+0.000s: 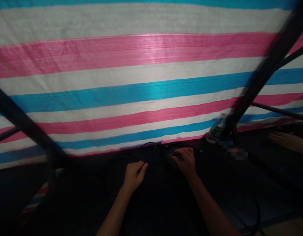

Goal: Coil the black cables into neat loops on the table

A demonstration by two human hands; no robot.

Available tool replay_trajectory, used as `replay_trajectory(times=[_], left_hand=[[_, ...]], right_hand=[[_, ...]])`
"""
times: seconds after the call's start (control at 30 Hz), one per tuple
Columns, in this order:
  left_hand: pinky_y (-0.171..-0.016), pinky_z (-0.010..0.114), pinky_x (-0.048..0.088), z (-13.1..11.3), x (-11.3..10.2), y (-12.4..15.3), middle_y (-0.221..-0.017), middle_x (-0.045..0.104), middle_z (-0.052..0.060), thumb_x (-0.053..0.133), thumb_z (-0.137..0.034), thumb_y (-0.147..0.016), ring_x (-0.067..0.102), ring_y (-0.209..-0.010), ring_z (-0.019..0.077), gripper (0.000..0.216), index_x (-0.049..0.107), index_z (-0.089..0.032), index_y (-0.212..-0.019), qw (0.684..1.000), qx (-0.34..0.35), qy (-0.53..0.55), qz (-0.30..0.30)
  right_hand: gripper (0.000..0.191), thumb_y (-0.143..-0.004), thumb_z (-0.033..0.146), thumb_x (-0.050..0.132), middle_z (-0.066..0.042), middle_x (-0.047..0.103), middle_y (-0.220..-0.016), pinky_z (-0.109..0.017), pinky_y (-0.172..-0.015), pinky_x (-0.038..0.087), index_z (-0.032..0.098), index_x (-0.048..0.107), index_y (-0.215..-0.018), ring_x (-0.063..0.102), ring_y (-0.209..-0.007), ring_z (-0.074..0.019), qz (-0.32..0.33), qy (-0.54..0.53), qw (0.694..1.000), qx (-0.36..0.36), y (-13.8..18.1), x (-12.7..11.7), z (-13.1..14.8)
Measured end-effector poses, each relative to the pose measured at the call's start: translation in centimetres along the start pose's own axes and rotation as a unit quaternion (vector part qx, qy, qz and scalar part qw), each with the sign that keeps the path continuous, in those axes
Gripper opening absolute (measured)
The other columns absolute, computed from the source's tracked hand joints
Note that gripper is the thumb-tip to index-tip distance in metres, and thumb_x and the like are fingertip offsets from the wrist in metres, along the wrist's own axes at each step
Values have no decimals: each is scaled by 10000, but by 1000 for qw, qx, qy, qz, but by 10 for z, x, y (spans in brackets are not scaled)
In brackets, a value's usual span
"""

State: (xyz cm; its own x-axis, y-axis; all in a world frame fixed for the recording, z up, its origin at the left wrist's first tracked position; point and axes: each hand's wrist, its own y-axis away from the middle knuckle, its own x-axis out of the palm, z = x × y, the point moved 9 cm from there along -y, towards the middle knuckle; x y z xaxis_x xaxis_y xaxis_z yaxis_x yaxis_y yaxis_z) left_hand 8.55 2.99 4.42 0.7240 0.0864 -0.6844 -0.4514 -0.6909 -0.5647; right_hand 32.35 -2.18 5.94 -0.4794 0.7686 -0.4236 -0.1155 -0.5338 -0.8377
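Note:
A thin black cable runs between my two hands, low over a dark surface. My left hand is closed on it, thumb and fingers pressed together. To the right, my right hand pinches the same cable between thumb and fingers. Loops of black cable lie under and around my right hand, with light-coloured ends showing near the striped sheet. More dark loops spread to the left of my left hand, hard to make out in the gloom.
A striped plastic sheet hangs in front. Dark metal posts slant at right and left. Near the right post stands a clear plastic bottle with a green label. Another person's hand rests at the far right.

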Motion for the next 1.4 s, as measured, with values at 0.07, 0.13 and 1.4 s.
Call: replay_trajectory(times=[0.07,0.13,1.4], left_hand=[[-533,243,297,-5,3,0,-515,494,-14,420,-336,-985,512,-492,111,414,497,-180,-611,999,12,-30,21],[-540,254,287,-11,9,0,-543,542,-6,420,-324,-987,535,-511,123,374,528,-182,-659,996,22,-66,49],[-372,189,186,51,26,11,-423,194,-113,734,-503,-749,140,-344,31,513,397,-179,-537,581,-360,717,-136]], right_hand=[[275,-896,417,620,-27,611,-671,-307,-712,401,195,644,-736,540,-671,-173,49,-28,998,-14,2,11,5],[370,-921,443,580,-6,551,-590,-275,-629,377,195,608,-646,501,-595,-148,119,-48,991,-26,8,29,15],[181,-898,362,574,-14,661,-637,-223,-485,445,200,635,-845,605,-508,-134,67,-154,986,18,18,16,43]])
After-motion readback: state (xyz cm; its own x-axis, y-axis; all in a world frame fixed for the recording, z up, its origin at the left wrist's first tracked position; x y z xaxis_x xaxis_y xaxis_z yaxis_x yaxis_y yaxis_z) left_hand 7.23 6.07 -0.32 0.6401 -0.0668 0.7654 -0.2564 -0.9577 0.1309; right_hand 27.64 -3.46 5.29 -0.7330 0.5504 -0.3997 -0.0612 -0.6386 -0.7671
